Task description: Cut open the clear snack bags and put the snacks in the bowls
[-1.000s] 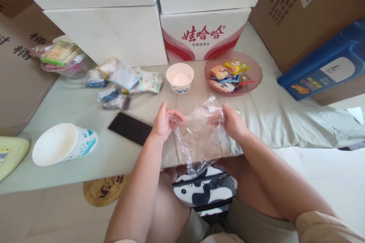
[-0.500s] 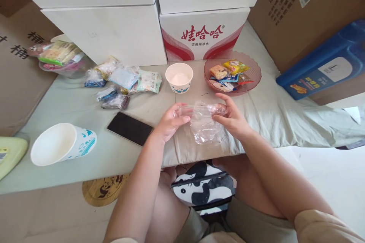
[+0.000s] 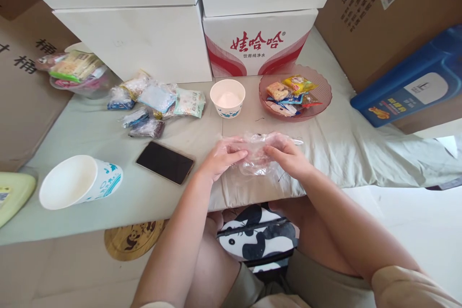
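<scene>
A crumpled clear plastic bag (image 3: 257, 160) is stretched between my two hands near the table's front edge. My left hand (image 3: 224, 158) grips its left side, thumb on top and fingers inside or behind the film. On the other side my right hand (image 3: 285, 153) pinches it, with the fingers partly covered by the plastic. Just beyond the hands stands a white paper bowl (image 3: 228, 98) with a blue pattern. To its right, a pink glass bowl (image 3: 321, 101) holds several wrapped snacks (image 3: 290, 94).
At left lie a black phone (image 3: 165, 161), a tipped paper bucket (image 3: 81, 182) and several wrapped snacks (image 3: 159, 98). A filled clear tub (image 3: 84, 74) stands behind them. White boxes (image 3: 258, 43) wall the back; a blue bottle (image 3: 407, 77) leans at right.
Both hands have closed further around the plastic bag. It is now more bunched up and hangs less low, and the right fingers have curled down into the film.
</scene>
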A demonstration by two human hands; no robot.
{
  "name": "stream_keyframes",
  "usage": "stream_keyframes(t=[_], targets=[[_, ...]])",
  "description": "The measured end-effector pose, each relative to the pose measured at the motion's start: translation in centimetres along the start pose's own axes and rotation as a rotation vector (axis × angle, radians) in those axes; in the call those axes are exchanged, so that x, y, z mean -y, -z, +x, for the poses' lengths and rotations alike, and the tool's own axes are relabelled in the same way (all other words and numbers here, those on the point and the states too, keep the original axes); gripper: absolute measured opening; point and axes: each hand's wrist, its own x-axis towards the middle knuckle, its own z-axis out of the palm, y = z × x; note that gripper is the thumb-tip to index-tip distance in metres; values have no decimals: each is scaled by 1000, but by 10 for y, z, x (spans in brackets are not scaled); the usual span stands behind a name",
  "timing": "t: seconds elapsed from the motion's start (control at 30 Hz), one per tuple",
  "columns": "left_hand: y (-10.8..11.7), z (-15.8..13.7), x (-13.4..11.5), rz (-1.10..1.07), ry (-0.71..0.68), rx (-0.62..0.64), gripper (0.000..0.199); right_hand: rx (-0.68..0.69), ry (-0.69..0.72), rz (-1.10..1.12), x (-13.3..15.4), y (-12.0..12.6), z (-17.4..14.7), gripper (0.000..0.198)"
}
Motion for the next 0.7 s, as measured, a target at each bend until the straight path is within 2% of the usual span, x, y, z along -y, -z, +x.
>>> stream_keyframes(t=[0.07,0.13,0.23,0.3,0.33,0.4,0.47,0.53,0.63,0.67,0.7], targets=[[-1,-1,0,83,68,21,47,8,-30,-32,0,1,-1,35],[-2,-3,-2,89,76,46,45,21,-63,20,1,2,-2,34],[1,-9,-8,-34,12,49,44,1,-50,217,6,5,-6,34],[4,-13,-14,-131,-47,31,30,26,-40,293,10,8,-8,33],[5,-15,-16,-161,-68,40,26,40,-44,293,11,8,-8,35],[8,-16,-18,-168,-60,104,33,35,-51,203,10,9,-8,42],[10,-13,-17,-92,-23,144,38,-38,-56,64,7,9,-6,39],[9,-8,-12,27,-87,17,28,-172,-44,-32,4,7,-5,35],[4,-2,-3,176,-311,-315,30,-426,37,-77,6,4,-6,51],[2,-1,-1,194,-341,-350,29,-479,62,-97,9,2,-8,48],[-1,-1,0,190,-336,-326,27,-495,76,-122,12,-1,-10,40]])
